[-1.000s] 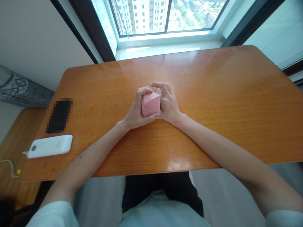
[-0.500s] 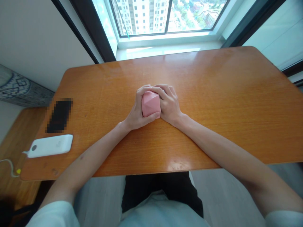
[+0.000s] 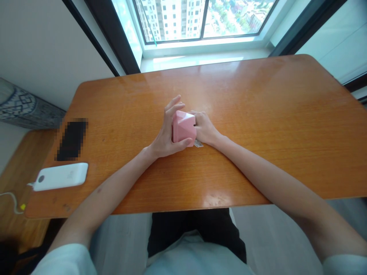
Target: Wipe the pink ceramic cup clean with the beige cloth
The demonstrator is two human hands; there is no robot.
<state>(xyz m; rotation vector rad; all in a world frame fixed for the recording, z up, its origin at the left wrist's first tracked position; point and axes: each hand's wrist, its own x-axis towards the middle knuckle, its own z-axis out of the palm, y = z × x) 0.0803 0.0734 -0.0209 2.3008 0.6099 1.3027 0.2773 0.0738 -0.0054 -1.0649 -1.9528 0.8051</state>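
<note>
A pink faceted block-like object [image 3: 184,126] is held above the middle of the wooden table. My left hand [image 3: 165,131] is closed around its left side, the thumb along the front lower edge and the fingers partly raised behind. Against the right side sits my right hand [image 3: 207,129], its fingers curled and mostly hidden behind the pink object; what they grip cannot be made out. A small dark opening shows on the pink object's right edge. Below that edge, a small clear or silvery scrap [image 3: 198,143] pokes out beside my right hand.
On the left of the wooden table [image 3: 272,126] lie a blurred-out black rectangle [image 3: 71,140] and a white oblong device [image 3: 61,177] with a cable. A window [image 3: 202,21] is beyond the far edge. A patterned grey item [image 3: 27,105] stands at the left.
My right hand has drawn back from over the top of the pink object to its right side. My left fingers have lifted. The object has turned slightly, and the silvery scrap has come into view.
</note>
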